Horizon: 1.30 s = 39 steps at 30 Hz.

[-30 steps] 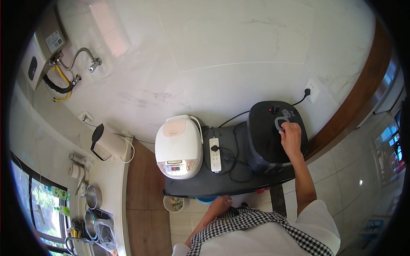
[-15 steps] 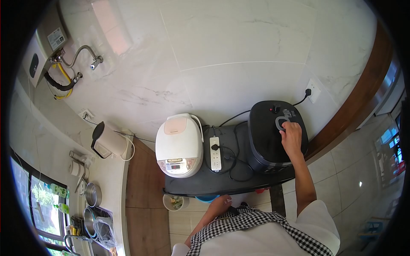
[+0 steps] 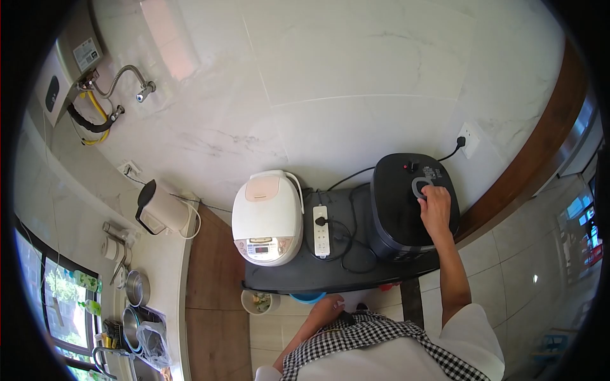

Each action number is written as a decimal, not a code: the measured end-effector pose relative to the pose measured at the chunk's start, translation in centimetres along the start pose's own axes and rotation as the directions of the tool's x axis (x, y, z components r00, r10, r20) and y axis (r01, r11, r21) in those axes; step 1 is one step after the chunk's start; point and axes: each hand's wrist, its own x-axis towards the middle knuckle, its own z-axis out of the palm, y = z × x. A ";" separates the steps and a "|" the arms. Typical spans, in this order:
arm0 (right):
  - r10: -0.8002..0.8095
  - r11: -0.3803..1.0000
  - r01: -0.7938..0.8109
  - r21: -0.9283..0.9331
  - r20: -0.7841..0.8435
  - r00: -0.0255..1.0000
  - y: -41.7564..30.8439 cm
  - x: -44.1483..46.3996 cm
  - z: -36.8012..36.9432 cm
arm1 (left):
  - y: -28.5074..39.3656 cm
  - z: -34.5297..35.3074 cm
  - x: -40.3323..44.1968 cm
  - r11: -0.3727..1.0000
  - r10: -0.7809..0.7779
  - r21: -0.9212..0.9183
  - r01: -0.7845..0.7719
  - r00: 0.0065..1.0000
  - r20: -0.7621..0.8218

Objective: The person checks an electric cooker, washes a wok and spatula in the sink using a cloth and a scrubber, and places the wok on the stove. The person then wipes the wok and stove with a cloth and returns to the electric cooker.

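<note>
A black electric pressure cooker stands at the right end of a dark table. Its lid carries a grey ring-shaped handle, and my right hand closes its fingers on the near right side of that ring. Down at my waist, below the table's front edge, my left hand is curled in front of the checked apron. Whatever its fingers may hold cannot be made out. A white rice cooker with a lit display sits on the table's left part.
Between the cookers lies a white power strip with black cords. The dark table has a bin and a blue basin beneath its front edge. A kettle and metal pots stand on the left counter.
The view has shifted very slightly. My right hand stays at the ring on the lid, and my left hand stays low at my waist.
</note>
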 end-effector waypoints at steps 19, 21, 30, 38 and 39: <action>0.026 1.000 -0.026 -0.001 0.039 0.999 0.1 0.1 0.0 | -0.2 0.0 0.4 1.000 0.002 0.016 -0.003 0.999 0.049; 0.024 1.000 -0.024 -0.002 0.039 0.999 0.1 0.1 -0.1 | 0.0 0.0 0.5 1.000 -0.015 0.015 0.014 0.998 0.060; -0.025 1.000 0.025 -0.006 0.006 1.000 0.1 0.0 0.0 | 0.0 0.0 0.2 0.999 -0.022 0.039 0.020 0.999 0.048; -0.041 0.999 0.041 -0.003 0.001 0.999 0.1 0.1 -0.1 | -0.8 0.4 0.0 0.999 -0.015 0.049 0.012 0.998 0.057; -0.048 0.999 0.048 0.000 -0.005 0.999 0.0 0.1 -0.1 | -1.0 0.5 0.0 0.999 -0.001 0.050 -0.001 0.999 0.053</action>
